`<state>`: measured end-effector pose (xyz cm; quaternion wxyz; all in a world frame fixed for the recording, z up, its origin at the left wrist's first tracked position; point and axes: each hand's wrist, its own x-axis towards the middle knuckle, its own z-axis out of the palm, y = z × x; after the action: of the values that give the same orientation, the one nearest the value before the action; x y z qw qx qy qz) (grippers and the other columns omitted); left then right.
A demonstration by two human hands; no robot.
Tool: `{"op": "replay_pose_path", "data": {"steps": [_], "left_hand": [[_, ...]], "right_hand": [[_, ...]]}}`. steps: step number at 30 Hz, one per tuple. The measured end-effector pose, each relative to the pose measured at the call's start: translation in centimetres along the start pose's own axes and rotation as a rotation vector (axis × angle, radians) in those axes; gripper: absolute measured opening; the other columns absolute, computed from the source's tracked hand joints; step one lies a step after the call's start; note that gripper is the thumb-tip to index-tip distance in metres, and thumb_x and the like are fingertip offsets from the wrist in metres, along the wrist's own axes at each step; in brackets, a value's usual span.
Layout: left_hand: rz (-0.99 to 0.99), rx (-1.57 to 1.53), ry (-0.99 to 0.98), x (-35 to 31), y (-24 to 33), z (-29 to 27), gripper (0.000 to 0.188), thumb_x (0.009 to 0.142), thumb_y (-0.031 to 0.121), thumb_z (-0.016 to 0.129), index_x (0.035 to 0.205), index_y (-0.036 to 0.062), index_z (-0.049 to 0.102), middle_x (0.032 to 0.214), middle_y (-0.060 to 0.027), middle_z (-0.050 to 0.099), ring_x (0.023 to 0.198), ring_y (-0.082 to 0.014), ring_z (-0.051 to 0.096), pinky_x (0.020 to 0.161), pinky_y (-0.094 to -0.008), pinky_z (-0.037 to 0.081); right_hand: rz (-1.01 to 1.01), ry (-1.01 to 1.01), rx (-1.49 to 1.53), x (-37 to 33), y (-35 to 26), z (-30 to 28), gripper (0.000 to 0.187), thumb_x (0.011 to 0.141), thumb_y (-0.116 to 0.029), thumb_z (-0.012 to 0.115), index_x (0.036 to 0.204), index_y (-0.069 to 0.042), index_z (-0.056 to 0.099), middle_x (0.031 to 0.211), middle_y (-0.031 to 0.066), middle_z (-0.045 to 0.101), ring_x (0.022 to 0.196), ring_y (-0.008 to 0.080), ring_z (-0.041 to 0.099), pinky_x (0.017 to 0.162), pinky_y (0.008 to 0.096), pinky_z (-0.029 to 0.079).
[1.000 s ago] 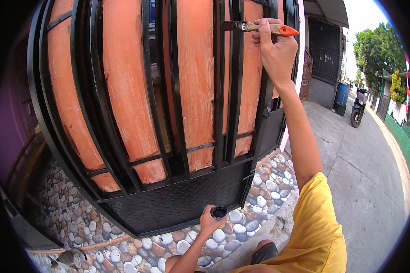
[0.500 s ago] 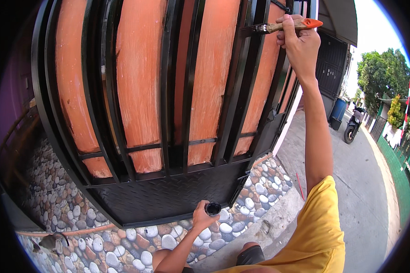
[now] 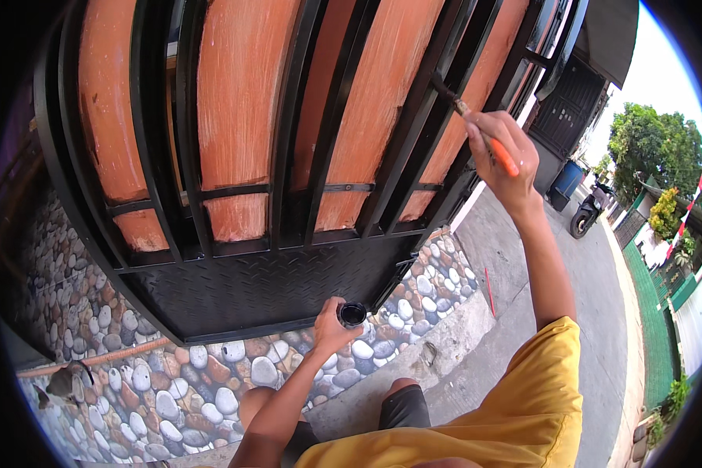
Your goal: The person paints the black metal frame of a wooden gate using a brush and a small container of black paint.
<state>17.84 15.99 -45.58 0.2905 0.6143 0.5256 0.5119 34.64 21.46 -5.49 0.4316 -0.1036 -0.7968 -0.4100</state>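
Note:
My right hand (image 3: 507, 156) is closed around a paintbrush (image 3: 462, 106) with an orange-tipped handle. The dark bristles touch, or come very near, a black upright bar (image 3: 423, 117) of the metal gate. Low in front of the gate, my left hand (image 3: 331, 327) grips a small open cup of black paint (image 3: 352, 314), its mouth facing up. Orange wood-like panels (image 3: 238, 93) stand between the gate's black bars. A black textured metal plate (image 3: 234, 292) forms the gate's lower part.
Pebble-patterned flooring (image 3: 168, 405) runs under and before the gate. A thin red stick (image 3: 489, 292) lies on the concrete (image 3: 554, 312) to my right. Farther off are a parked motorcycle (image 3: 591, 210), a blue barrel (image 3: 567, 178) and a black gate. A grey-brown animal-like shape (image 3: 69, 382) is at lower left.
My right hand has come lower with the brush, whose bristles now point up and left along the bar. The view has shifted; the left hand still holds the cup.

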Motion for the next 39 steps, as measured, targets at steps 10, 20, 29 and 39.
{"op": "replay_pose_path", "data": {"steps": [10, 20, 29, 39], "left_hand": [[-0.042, -0.007, 0.001, -0.5, 1.2, -0.9, 0.058, 0.058, 0.022, 0.087, 0.104, 0.0050, 0.057, 0.102, -0.0118, 0.063, 0.095, -0.0276, 0.065, 0.086, -0.0374, 0.050], [-0.036, -0.005, -0.004, -0.4, 1.0, -0.6, 0.059, 0.058, 0.020, 0.086, 0.106, 0.0049, 0.055, 0.101, -0.0144, 0.064, 0.094, -0.0305, 0.065, 0.084, -0.0393, 0.051], [-0.065, -0.044, -0.051, -0.9, 1.6, -0.9, 0.055, 0.059, 0.017, 0.085, 0.105, 0.0039, 0.056, 0.099, -0.0144, 0.064, 0.091, -0.0308, 0.066, 0.081, -0.0391, 0.051], [-0.010, -0.061, -0.154, -1.3, 2.3, 0.3, 0.056, 0.059, 0.016, 0.085, 0.105, 0.0022, 0.057, 0.102, -0.0147, 0.062, 0.093, -0.0297, 0.066, 0.083, -0.0388, 0.052]], "right_hand": [[0.048, -0.212, 0.168, -4.3, -2.1, -0.1, 0.025, 0.080, -0.004, 0.077, 0.102, -0.004, 0.065, 0.081, 0.0089, 0.062, 0.069, 0.0234, 0.064, 0.058, 0.0337, 0.053], [0.082, -0.227, 0.329, -9.1, -5.9, 0.6, 0.023, 0.081, -0.004, 0.076, 0.102, -0.002, 0.067, 0.088, 0.0100, 0.065, 0.072, 0.0251, 0.067, 0.060, 0.0335, 0.054], [0.791, -0.511, 0.737, -16.7, -16.3, 0.5, 0.020, 0.093, -0.016, 0.068, 0.085, 0.002, 0.068, 0.076, 0.0133, 0.068, 0.059, 0.0265, 0.066, 0.054, 0.0331, 0.049], [0.862, -0.602, 0.783, -20.9, -18.0, 2.5, 0.027, 0.096, -0.024, 0.064, 0.085, 0.000, 0.068, 0.065, 0.0189, 0.061, 0.055, 0.0329, 0.061, 0.051, 0.0373, 0.044]]}}
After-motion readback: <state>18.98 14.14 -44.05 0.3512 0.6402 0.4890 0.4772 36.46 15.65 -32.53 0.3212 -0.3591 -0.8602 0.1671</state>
